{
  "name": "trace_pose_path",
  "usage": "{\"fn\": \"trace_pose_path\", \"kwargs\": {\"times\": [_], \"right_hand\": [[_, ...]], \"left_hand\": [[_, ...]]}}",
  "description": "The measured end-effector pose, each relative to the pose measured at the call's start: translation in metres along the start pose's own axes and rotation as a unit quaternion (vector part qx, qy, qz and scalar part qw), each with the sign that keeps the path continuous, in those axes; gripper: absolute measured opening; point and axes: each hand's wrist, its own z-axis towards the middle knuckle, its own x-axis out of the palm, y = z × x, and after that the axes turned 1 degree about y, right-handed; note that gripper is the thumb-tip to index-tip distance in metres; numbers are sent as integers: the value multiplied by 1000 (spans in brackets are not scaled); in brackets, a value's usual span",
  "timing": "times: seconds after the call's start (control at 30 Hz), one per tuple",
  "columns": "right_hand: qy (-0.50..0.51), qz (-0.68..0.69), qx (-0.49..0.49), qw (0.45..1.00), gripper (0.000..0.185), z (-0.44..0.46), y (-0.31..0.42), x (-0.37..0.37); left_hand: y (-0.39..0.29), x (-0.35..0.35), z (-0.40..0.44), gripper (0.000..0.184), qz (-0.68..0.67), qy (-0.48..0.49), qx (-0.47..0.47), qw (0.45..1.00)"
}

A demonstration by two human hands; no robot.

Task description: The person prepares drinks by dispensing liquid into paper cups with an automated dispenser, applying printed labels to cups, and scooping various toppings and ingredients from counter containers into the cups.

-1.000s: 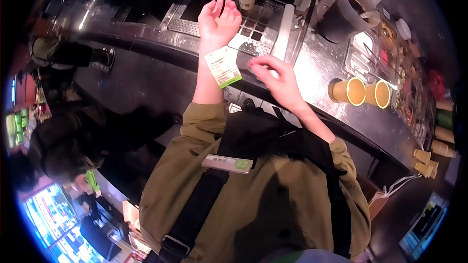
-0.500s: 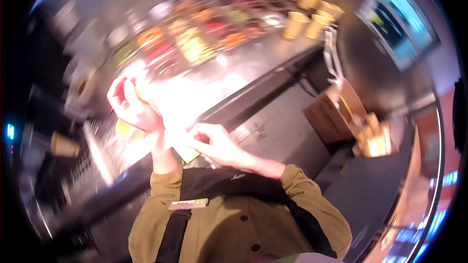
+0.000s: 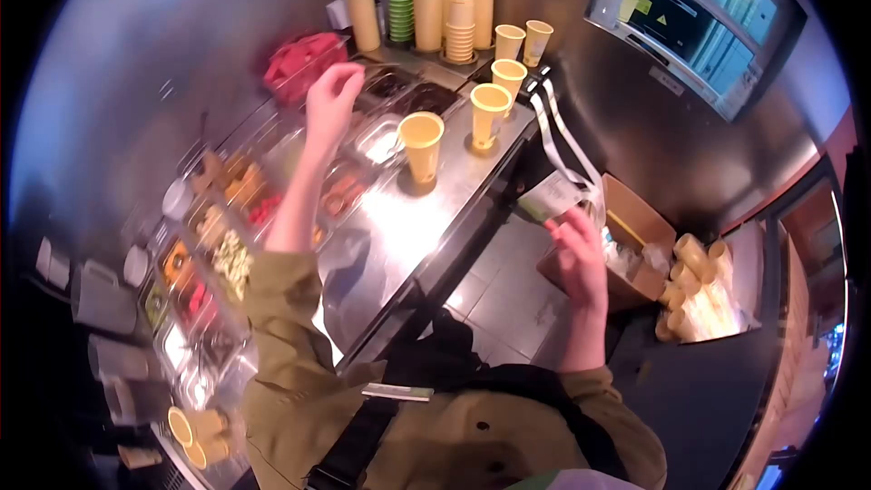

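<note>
My left hand is raised over the back of the food containers, close to the pink container. Its fingers are curled in a loose pinch, and nothing shows in them. On the other side, my right hand is held out beyond the counter edge. Its fingertips meet a small flat white and green packet; part of their grip is hidden. Between my hands, a yellow paper cup stands upright on the metal counter. Further back stand another yellow cup and several more.
Food containers line the left of the counter. Tall cup stacks stand at the back. White straps hang over the right edge, near an open cardboard box. Cups lie beside the box, and two cups are at lower left.
My view has turned toward the right end of the counter. My hands were close together at the counter's front; now they are wide apart, the right one out with the packet.
</note>
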Motion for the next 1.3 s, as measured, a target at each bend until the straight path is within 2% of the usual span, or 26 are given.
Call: {"fn": "trace_pose_path", "kwargs": {"times": [0.03,0.1,0.17,0.23,0.3,0.37,0.4,0.43,0.5,0.53,0.57,0.6,0.63,0.7,0.77,0.83,0.9,1.0,1.1,1.23,1.27,1.3], "right_hand": [[-15,-38,-14,999,32,31,13,-17],[-73,-64,-44,994,24,96,26,-61],[-41,-95,-82,991,18,144,45,-86],[-81,-42,-73,993,18,187,43,-112],[-96,-17,-53,994,17,232,33,-136],[-55,-82,-12,995,17,286,17,-167],[-47,-83,-4,995,15,317,12,-169],[23,-148,-29,988,12,353,9,-173],[86,-164,-51,981,10,420,-10,-187],[105,-205,-88,969,10,457,-16,-184],[124,-245,-120,954,10,486,-22,-174],[148,-267,-95,947,12,514,-27,-156],[174,-289,-70,939,14,538,-35,-133],[238,-355,-75,901,21,576,-81,-90],[336,-536,-19,774,32,605,-124,-48],[346,-624,11,701,37,619,-161,-32],[359,-681,20,638,37,634,-188,-23],[354,-702,37,617,34,646,-202,-22],[345,-729,-35,590,33,639,-202,-19],[275,-728,-96,620,31,637,-219,-21],[246,-734,-155,613,31,635,-223,-22],[270,-724,-103,627,31,634,-218,-23]], "left_hand": [[9,23,38,17,88,31,48,995],[40,67,116,23,211,90,74,970],[64,113,183,26,267,144,11,953],[102,158,247,24,370,206,77,903],[127,203,293,21,459,230,57,856],[169,245,336,21,504,255,34,824],[188,263,350,23,519,232,11,822],[206,279,369,31,525,265,-35,808],[247,301,396,51,520,273,-20,809],[273,313,410,77,561,273,-72,778],[302,315,416,84,525,268,-69,805],[311,315,422,83,507,307,-93,800],[317,314,424,82,486,344,-118,794],[309,313,429,78,510,348,-144,773],[297,314,432,75,521,349,-180,758],[290,319,435,73,515,346,-223,752],[286,325,436,72,539,320,-212,750],[282,332,435,72,573,292,-209,737],[282,330,437,72,595,285,-189,728],[273,326,454,74,592,266,-191,736],[270,325,459,73,578,271,-210,740],[259,324,463,71,563,276,-231,744]]}}
